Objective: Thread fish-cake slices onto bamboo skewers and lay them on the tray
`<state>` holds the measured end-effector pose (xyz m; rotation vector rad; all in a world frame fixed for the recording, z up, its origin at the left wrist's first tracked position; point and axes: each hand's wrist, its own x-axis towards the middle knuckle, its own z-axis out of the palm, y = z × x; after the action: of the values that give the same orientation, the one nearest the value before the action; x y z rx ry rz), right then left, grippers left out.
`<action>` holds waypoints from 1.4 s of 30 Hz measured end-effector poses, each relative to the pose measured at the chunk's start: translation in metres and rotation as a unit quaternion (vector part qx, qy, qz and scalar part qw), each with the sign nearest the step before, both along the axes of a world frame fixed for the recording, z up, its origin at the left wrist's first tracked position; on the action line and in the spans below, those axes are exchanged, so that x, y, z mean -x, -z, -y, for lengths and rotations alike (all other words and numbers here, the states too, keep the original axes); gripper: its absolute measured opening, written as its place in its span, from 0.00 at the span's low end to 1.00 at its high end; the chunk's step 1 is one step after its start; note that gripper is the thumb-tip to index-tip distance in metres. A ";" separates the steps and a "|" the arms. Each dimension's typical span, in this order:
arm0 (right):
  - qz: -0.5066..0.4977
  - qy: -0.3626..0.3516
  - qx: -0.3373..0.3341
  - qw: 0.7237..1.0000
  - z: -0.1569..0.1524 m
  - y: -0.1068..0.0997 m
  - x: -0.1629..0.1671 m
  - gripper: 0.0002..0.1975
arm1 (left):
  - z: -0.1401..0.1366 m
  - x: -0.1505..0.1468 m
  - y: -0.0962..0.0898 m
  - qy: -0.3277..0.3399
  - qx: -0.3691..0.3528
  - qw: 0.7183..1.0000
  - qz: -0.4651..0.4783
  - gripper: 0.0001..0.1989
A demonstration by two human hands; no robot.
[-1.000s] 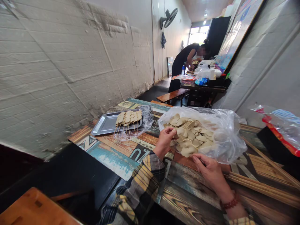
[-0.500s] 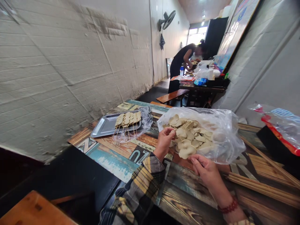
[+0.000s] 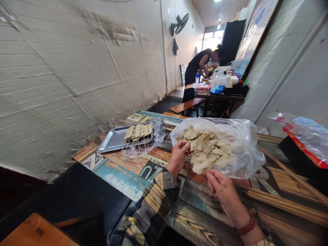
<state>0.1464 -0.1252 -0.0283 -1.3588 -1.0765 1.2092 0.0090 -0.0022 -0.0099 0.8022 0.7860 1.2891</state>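
"Gripping anything?"

"Right hand [image 3: 220, 186] pinches a skewer [image 3: 205, 171], mostly hidden by flat pieces [image 3: 200, 164] at the near edge of the plastic bag [image 3: 247, 159]; left hand [image 3: 177, 158] is pinched closed by its left edge, whether round anything, I can't tell"

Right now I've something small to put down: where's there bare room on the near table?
Bare tabletop shows between the tray and the plaid left sleeve, and between that sleeve and the right hand. The tray's left half is bare too. It's crowded by the left hand, around the bag of pale pieces, and farther right, where sticks lie.
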 end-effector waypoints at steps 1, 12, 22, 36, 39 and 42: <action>-0.005 0.001 0.000 1.000 0.000 0.000 0.000 0.19 | 0.001 0.000 -0.001 -0.001 -0.005 1.000 -0.007 0.19; 0.001 0.000 -0.008 1.000 0.000 0.002 -0.001 0.18 | 0.001 0.000 -0.001 0.001 -0.045 0.998 -0.053 0.16; 0.028 0.009 -0.015 0.999 -0.003 0.005 -0.003 0.18 | 0.004 -0.004 0.002 0.025 -0.051 0.995 -0.080 0.15; -0.024 -0.003 0.004 1.000 0.000 -0.006 -0.001 0.17 | 0.005 -0.003 0.001 0.107 0.041 0.991 0.067 0.19; -0.023 -0.010 0.006 1.000 0.000 -0.005 -0.001 0.17 | 0.008 -0.003 -0.004 0.125 0.042 0.988 0.077 0.21; -0.025 -0.010 0.016 1.000 -0.001 -0.002 -0.001 0.17 | 0.010 -0.004 -0.007 0.151 0.049 0.985 0.066 0.23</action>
<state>0.1477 -0.1239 -0.0267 -1.3375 -1.0420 1.2741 0.0133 -0.0126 -0.0033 0.7185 0.5900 1.0135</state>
